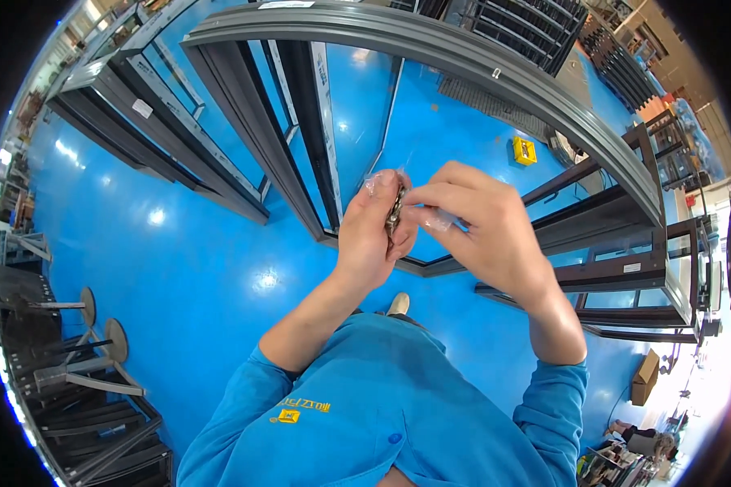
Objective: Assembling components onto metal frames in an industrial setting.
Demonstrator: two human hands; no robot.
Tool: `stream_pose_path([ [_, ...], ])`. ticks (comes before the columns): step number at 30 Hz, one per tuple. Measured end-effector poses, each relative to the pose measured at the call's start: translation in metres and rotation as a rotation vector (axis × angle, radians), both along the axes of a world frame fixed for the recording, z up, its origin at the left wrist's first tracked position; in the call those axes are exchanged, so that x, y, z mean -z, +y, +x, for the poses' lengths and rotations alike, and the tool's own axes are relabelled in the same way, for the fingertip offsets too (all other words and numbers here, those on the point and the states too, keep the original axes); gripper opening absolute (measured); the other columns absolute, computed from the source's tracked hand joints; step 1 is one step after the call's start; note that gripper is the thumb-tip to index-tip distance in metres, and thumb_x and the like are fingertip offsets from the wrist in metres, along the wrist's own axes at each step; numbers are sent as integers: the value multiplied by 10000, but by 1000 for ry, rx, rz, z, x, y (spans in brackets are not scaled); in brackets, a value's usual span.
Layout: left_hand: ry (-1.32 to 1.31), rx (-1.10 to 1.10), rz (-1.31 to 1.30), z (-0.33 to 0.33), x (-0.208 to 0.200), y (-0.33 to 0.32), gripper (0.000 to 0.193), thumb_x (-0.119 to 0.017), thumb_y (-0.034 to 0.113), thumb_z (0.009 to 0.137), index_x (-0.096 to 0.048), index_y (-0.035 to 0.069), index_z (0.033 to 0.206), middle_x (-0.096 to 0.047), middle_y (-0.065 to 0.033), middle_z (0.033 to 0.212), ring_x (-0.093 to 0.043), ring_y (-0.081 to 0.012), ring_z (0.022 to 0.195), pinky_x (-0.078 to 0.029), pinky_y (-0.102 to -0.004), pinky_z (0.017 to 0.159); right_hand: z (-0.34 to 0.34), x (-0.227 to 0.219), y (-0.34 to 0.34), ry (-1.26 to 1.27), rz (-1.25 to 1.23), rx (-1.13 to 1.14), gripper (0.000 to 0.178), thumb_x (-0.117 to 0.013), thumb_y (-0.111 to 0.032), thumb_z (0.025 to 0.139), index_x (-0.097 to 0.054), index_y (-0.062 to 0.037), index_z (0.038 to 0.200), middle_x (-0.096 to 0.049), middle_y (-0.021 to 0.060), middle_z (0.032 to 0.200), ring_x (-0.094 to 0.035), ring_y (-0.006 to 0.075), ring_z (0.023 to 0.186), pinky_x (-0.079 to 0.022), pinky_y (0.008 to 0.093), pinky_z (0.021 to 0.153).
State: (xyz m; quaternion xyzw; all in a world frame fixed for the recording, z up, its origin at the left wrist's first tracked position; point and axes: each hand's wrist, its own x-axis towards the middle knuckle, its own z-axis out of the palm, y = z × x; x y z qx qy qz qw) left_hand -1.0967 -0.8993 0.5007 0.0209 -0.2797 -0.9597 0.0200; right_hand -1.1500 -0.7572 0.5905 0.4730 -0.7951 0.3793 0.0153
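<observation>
Metal pieces (395, 216): small, shiny and partly hidden by the fingers, so the count cannot be told; located in the left hand, in front of the chest.

Left hand (367, 235): closed around the metal pieces, thumb uppermost, fingers curled beneath.

Right hand (487, 223): fingertips drawn together on clear plastic (438, 221), just beside the left hand; the exact contact of each finger cannot be made out.

Film at left thumb (374, 183): thin and transparent; whether it joins the plastic at the right fingers cannot be told.

Hand spacing: the 2 hands meet at the fingertips — a good arrangement for fine work, since each can brace the other.

Left-hand grip: should stay cupped and firm; loose pieces this small would probably slip through a gap between the fingers.

Right-hand action: best kept to a light pinch with short, slow pulls. A hard tug on the film could scatter the pieces.

Working position: a large dark frame (256, 138) stands beyond the hands, over a glossy blue floor (244, 276). Holding the work close to the body — clear of the frame's lower corner — would make a dropped piece easier to recover.

Further off: 1 yellow box (525, 151) on the floor, past the frame.
</observation>
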Motion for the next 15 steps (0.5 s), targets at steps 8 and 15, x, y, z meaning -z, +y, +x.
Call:
stream_pose_path([
  [8,-58,-154,-165,-1,1,11,265,-454,325,1081,-541,85,1012,-413,24,599,-318,-40,461,-245,-197,397,13,6,-3,198,92,0,171,-715,12,762,-718,-38,925,-625,34,901,-563,156,696,-452,283,610],
  [15,4,-209,-182,-7,4,17,270,-453,338,1081,-548,94,1015,-395,30,586,-276,-39,452,-215,-201,400,4,1,-3,357,81,19,149,-704,13,753,-698,-51,888,-638,36,891,-552,155,682,-443,263,601],
])
